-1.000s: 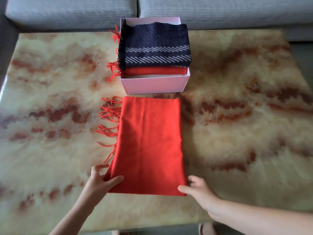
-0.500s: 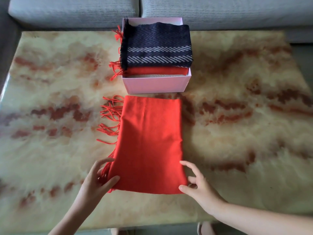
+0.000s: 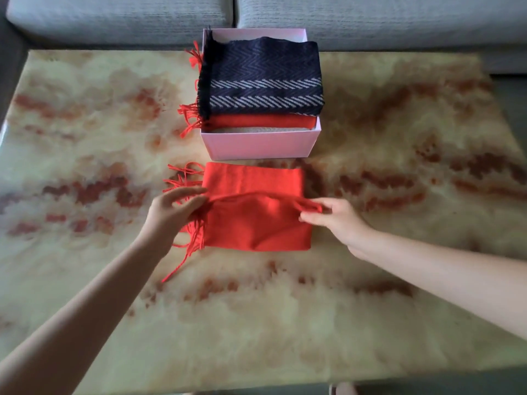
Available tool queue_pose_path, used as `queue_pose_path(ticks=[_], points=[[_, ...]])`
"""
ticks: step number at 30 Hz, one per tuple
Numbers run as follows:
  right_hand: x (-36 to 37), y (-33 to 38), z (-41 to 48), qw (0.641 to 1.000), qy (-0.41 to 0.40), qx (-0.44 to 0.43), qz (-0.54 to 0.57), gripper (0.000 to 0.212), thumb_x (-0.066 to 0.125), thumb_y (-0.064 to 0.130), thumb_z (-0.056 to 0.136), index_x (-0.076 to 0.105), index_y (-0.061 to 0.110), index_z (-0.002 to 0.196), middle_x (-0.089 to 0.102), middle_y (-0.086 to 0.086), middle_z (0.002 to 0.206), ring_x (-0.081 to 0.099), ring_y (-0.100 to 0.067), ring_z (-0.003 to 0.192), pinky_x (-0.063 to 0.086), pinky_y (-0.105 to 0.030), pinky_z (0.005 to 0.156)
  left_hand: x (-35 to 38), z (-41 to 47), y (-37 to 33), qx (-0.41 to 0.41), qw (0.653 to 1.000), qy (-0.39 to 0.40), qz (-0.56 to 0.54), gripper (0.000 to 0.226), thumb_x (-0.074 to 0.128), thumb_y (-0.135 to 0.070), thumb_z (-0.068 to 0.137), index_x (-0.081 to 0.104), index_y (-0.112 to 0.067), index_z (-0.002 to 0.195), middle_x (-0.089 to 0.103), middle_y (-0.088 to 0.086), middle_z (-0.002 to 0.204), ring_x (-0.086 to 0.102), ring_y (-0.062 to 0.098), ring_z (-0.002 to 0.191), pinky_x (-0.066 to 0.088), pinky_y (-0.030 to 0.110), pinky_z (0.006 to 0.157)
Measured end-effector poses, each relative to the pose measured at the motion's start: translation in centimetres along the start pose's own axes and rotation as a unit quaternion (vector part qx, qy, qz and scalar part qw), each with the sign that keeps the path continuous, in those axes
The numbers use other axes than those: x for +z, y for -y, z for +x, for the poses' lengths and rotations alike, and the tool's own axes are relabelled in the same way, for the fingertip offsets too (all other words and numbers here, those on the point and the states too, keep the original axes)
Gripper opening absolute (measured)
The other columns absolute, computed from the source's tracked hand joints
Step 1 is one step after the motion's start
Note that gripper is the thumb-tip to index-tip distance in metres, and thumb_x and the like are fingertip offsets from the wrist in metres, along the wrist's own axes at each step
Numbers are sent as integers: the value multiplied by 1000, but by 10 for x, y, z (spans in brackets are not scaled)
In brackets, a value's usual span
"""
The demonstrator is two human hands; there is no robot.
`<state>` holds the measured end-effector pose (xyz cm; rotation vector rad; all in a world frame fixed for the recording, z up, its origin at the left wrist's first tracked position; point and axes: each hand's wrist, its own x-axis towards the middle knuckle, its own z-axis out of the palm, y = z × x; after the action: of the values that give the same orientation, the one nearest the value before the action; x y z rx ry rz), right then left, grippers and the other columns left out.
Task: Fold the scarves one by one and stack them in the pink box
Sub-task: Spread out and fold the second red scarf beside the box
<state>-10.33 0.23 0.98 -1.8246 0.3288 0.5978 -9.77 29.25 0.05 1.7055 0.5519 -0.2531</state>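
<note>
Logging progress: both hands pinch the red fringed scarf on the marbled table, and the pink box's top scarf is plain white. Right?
No: the head view shows the top scarf in the pink box is dark navy herringbone with pale stripes, not plain white. The left hand and right hand do pinch the red fringed scarf on the marbled table.

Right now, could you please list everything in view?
Loose red scarf: one, red, on table before the box.
Pink box: one, pink, table's far edge.
Navy scarf: one, navy with pale stripes, top of box.
Boxed red scarf: one, red, under the navy.
Cream scarf: one, cream, beneath that.
Table: one, marbled cream and rust.
Sofa: one, grey, behind table.
Left hand: one, fingers pinch loose scarf's left corner.
Right hand: one, fingers pinch its right corner.
</note>
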Motion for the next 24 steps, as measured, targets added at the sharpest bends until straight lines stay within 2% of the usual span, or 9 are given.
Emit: queue_pose_path(ticks=[4,8,10,11,13,15,18,22,24], points=[[4,14,43,989,-99,-61,-95,16,64,24,87,65,21,71,66,4,61,55,1,63,39,-20,72,12,43,-8,-11,999,-38,-10,22,66,-10,85,69,-13,107,69,-7,75,58,11,74,53,18,72],[6,17,74,967,-151,-12,-203,28,59,45,85,65,18,79,68,12,63,60,-19,91,39,-33,82,17,70,-7,-13,998,-56,9,18,69,-16,83,73,-18,100,68,-15,66,60,16,81,51,34,85],[5,18,76,965,-135,11,-226,29,64,49,81,63,27,101,70,14,79,56,-23,105,35,-34,87,23,74,-7,-23,998,-60,8,31,69,-20,83,67,-14,113,69,-7,81,57,17,83,51,31,76],[4,18,74,964,-115,24,-238,45,67,48,80,55,29,119,70,14,94,51,-23,114,31,-33,93,26,73,-8,-17,997,-63,33,42,70,-23,82,59,-14,122,65,-3,97,57,17,87,51,31,75],[-1,18,62,970,-77,31,-230,73,72,40,80,35,25,141,61,9,118,41,-19,120,22,-25,90,28,67,-7,32,988,-76,127,59,74,-22,79,47,-18,131,52,2,121,56,18,100,50,35,88],[-5,10,50,979,-44,13,-198,81,75,31,79,27,22,145,52,2,128,37,-11,111,18,-19,75,28,55,-4,99,968,-86,215,70,77,-17,74,42,-19,135,43,10,131,47,23,117,39,38,104],[-6,-10,42,985,-29,31,-167,83,79,27,75,28,19,140,46,-6,121,43,-13,105,28,-22,82,26,39,12,112,948,-72,288,86,83,-22,66,37,-20,139,33,15,136,33,30,129,27,42,112],[5,-38,41,987,-12,116,-106,57,79,27,76,47,8,120,51,-2,93,51,-18,93,37,-26,75,22,23,39,26,952,-54,300,88,86,-32,61,39,-19,134,40,14,134,40,30,126,32,40,109],[10,-49,43,988,0,131,-85,51,79,29,75,52,6,112,60,-8,95,55,-20,90,37,-24,66,18,24,47,18,948,-69,311,84,86,-35,62,41,-19,131,47,12,129,44,31,121,36,41,104]])
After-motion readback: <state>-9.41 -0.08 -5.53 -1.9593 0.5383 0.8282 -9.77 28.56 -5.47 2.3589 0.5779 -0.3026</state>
